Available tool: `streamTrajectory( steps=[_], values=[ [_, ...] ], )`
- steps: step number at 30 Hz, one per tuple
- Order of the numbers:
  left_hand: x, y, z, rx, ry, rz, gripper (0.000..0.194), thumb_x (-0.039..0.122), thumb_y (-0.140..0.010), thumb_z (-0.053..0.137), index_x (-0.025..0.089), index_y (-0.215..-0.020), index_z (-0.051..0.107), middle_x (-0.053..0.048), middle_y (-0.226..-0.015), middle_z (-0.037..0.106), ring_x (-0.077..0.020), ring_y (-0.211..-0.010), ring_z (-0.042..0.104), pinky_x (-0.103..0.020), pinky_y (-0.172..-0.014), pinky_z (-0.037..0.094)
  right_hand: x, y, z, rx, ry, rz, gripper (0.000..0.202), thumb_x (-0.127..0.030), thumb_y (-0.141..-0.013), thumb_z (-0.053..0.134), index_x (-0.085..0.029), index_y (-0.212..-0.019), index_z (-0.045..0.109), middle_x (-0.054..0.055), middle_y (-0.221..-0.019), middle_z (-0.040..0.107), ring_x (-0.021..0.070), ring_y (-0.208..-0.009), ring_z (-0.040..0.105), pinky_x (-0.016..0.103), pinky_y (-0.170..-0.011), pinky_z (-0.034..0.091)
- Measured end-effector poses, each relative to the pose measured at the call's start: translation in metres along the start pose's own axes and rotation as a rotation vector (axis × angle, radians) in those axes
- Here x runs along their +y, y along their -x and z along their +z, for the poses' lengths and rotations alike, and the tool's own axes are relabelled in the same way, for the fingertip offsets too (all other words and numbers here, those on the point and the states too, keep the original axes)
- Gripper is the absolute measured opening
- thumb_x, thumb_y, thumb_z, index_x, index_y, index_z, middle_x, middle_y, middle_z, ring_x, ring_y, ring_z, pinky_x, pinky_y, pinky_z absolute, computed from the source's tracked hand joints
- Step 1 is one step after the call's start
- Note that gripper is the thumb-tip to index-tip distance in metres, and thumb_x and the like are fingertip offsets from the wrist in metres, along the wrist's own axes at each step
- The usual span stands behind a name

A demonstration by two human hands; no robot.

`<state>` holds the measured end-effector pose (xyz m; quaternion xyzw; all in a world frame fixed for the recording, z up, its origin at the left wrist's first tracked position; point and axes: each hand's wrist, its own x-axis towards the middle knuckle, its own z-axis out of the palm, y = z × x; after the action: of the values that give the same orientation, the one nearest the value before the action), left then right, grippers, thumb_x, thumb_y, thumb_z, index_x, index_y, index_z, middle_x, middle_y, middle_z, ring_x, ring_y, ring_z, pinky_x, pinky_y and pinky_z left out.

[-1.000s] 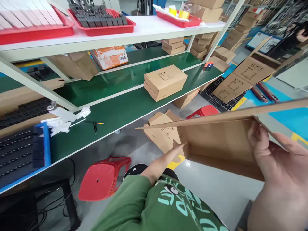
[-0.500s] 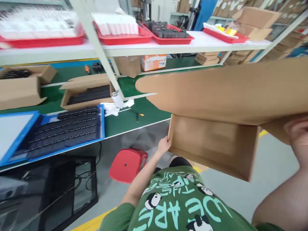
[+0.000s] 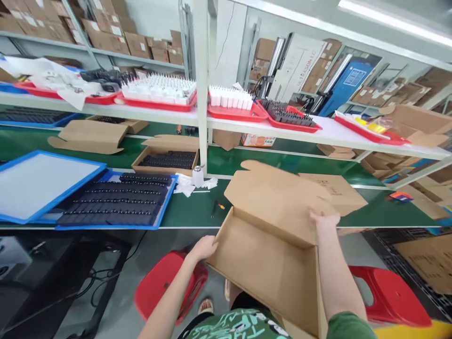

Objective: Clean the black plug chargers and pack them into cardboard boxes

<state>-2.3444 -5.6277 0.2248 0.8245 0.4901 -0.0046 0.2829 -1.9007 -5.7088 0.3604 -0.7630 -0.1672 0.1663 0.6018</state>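
An empty brown cardboard box (image 3: 264, 254) with its lid flap (image 3: 271, 197) raised is held in front of me, tilted at the bench's front edge. My left hand (image 3: 205, 248) is closed on the box's left wall, near the corner. At the lid's right side, my right hand (image 3: 324, 220) grips the cardboard near the hinge; some of its fingers are hidden. On the green bench behind the lid lies another flat cardboard box (image 3: 334, 194). A small tool with a red and yellow tip (image 3: 219, 205) is left of the lid.
Blue trays hold rows of black parts (image 3: 116, 202) at left, beside an open carton (image 3: 165, 160). A white bottle (image 3: 197, 176) stands by tissues. Red stools (image 3: 165, 282) flank me. A shelf carries red trays (image 3: 236, 113). A metal post (image 3: 203, 84) rises from the bench.
My view has turned up and the box has come round in front of me, lower and nearer the bench. My right hand has moved in from the far right along the lid.
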Motion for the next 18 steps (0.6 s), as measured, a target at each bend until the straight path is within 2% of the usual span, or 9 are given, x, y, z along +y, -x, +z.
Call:
streamTrajectory(
  steps=[3,5,8,10,13,15,18],
  values=[
    [0.002,-0.028,-0.032,0.007,-0.031,-0.016,0.03,0.041,-0.099,0.061,0.015,-0.112,0.066,-0.007,-0.113,0.069,-0.0212,-0.103,0.067,-0.044,-0.093,0.057,-0.004,-0.031,0.038,-0.223,-0.011,-0.034,0.041,-0.046,-0.101,0.057,-0.015,-0.128,0.06,0.011,-0.123,0.065,0.0208,-0.106,0.066,0.042,-0.092,0.059],
    [0.004,-0.048,-0.057,0.029,-0.045,-0.047,0.03,0.042,-0.099,0.061,0.015,-0.112,0.066,-0.008,-0.114,0.068,-0.0216,-0.104,0.067,-0.045,-0.095,0.056,-0.009,-0.043,0.051,-0.363,0.01,-0.113,0.038,-0.046,-0.102,0.056,-0.016,-0.125,0.062,0.01,-0.124,0.065,0.0206,-0.108,0.066,0.043,-0.096,0.057],
    [0.002,-0.061,-0.093,0.068,-0.043,-0.102,0.03,0.042,-0.099,0.061,0.015,-0.112,0.066,-0.008,-0.116,0.068,-0.0225,-0.108,0.066,-0.046,-0.097,0.055,-0.017,-0.048,0.052,-0.558,0.096,-0.295,0.034,-0.044,-0.098,0.062,-0.016,-0.117,0.067,0.01,-0.125,0.067,0.0224,-0.116,0.064,0.049,-0.106,0.05],
    [-0.003,-0.057,-0.112,0.085,-0.029,-0.146,0.03,0.043,-0.1,0.059,0.015,-0.108,0.067,-0.007,-0.112,0.069,-0.0221,-0.106,0.066,-0.045,-0.097,0.054,-0.019,-0.046,0.044,-0.616,0.164,-0.426,0.033,-0.045,-0.094,0.067,-0.019,-0.114,0.07,0.009,-0.125,0.068,0.0257,-0.122,0.061,0.053,-0.113,0.043],
    [-0.008,-0.039,-0.131,0.107,-0.001,-0.208,0.029,0.042,-0.1,0.058,0.015,-0.104,0.068,-0.006,-0.108,0.07,-0.0219,-0.104,0.066,-0.045,-0.098,0.054,-0.011,-0.041,0.03,-0.513,0.211,-0.597,0.043,-0.054,-0.092,0.062,-0.024,-0.122,0.068,0.01,-0.137,0.063,0.0299,-0.137,0.049,0.055,-0.123,0.029],
    [-0.005,-0.034,-0.136,0.12,0.017,-0.244,0.029,0.042,-0.1,0.059,0.015,-0.104,0.068,-0.006,-0.11,0.07,-0.0226,-0.105,0.066,-0.045,-0.098,0.053,0.005,-0.039,0.027,-0.383,0.222,-0.658,0.058,-0.059,-0.093,0.054,-0.022,-0.138,0.058,0.011,-0.153,0.049,0.0297,-0.148,0.035,0.053,-0.128,0.019],
    [0.01,-0.054,-0.14,0.133,0.038,-0.27,0.03,0.043,-0.099,0.061,0.015,-0.108,0.067,-0.007,-0.115,0.069,-0.0244,-0.109,0.065,-0.046,-0.099,0.053,0.04,-0.044,0.038,-0.278,0.255,-0.626,0.08,-0.063,-0.092,0.052,-0.016,-0.154,0.035,0.016,-0.165,0.029,0.0307,-0.156,0.021,0.054,-0.129,0.015]
  ],
)
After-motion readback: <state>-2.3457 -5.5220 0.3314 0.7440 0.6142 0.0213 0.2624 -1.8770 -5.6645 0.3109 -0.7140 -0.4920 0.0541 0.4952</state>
